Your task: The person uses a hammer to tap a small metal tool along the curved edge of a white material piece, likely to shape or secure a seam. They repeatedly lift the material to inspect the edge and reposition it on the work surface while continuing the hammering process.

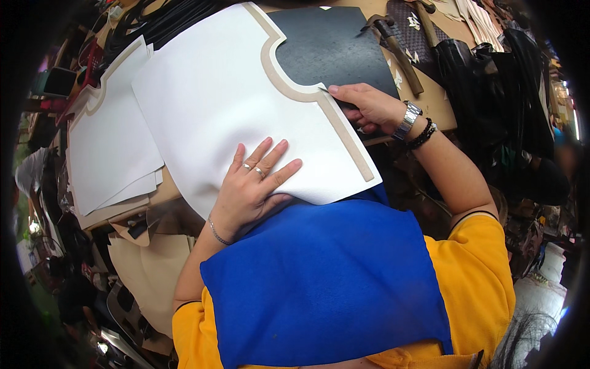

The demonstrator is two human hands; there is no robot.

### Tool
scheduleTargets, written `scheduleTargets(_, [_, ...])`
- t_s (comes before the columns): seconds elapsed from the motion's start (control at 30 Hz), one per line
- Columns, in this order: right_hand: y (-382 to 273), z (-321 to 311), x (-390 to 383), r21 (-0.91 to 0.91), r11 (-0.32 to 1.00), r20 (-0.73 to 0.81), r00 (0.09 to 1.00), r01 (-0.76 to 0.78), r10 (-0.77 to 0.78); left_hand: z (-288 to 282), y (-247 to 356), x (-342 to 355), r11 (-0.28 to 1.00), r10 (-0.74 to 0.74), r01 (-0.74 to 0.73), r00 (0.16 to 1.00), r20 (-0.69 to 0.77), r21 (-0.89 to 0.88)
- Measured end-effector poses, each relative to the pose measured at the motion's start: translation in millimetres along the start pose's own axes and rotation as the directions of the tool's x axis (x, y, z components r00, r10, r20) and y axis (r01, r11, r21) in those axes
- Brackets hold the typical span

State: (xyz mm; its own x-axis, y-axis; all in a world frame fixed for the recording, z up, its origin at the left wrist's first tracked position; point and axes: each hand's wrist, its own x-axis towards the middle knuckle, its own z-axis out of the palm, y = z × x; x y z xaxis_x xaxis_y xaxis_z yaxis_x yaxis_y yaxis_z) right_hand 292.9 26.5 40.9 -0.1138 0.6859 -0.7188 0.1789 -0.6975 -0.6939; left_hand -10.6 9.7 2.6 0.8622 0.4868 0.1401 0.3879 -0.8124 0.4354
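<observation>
A large white sheet (203,80), which looks like leather or a leather-like material, lies over the table's near edge and partly over my lap. A beige strip (347,135) runs along its curved, notched right edge. My left hand (255,184) rests flat on the sheet's near part, fingers spread. At the corner of the curved notch, my right hand (369,109) is closed in a pinch, thumb on top. A small dark tip shows at the thumb, against the sheet's edge; the rest of what the fingers hold is hidden.
Similar white pieces (114,138) are stacked at left. A black board (332,46) lies beyond the sheet, with a hammer (402,58) at its right edge. Black leather-like pieces (491,92) hang at far right. A blue cloth (326,277) covers my lap.
</observation>
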Motion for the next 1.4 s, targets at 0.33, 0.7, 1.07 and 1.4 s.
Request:
scheduleTargets(0.33, [4.2, 4.8, 7.7, 0.165, 0.985, 0.013, 0.998, 0.052, -0.055, 2.5, -1.6, 0.0, 0.998, 0.029, -0.029, 1.000, 0.004, 0.060])
scheduleTargets(0.7, [18.6, -72.8, -13.4, -0.884, 0.466, -0.356, 0.619, 0.018, -0.700, -40.8, -51.4, 38.8, 0.918, -0.217, 0.191, 0.975, 0.037, 0.347])
scheduleTargets(1.07, [8.2, -12.8, 22.9, -0.777, 0.571, -0.304, 0.638, 0.263, -0.708, 10.6, -45.2, 121.8, 0.935, -0.108, 0.236, 0.901, -0.420, 0.265])
scheduleTargets(1.4, [-2.9, 5.2, 13.0, -0.745, 0.575, -0.202, 0.707, 0.338, -0.677, -0.3, -62.7, 126.7, 0.938, -0.290, 0.207, 0.908, -0.303, -0.278])
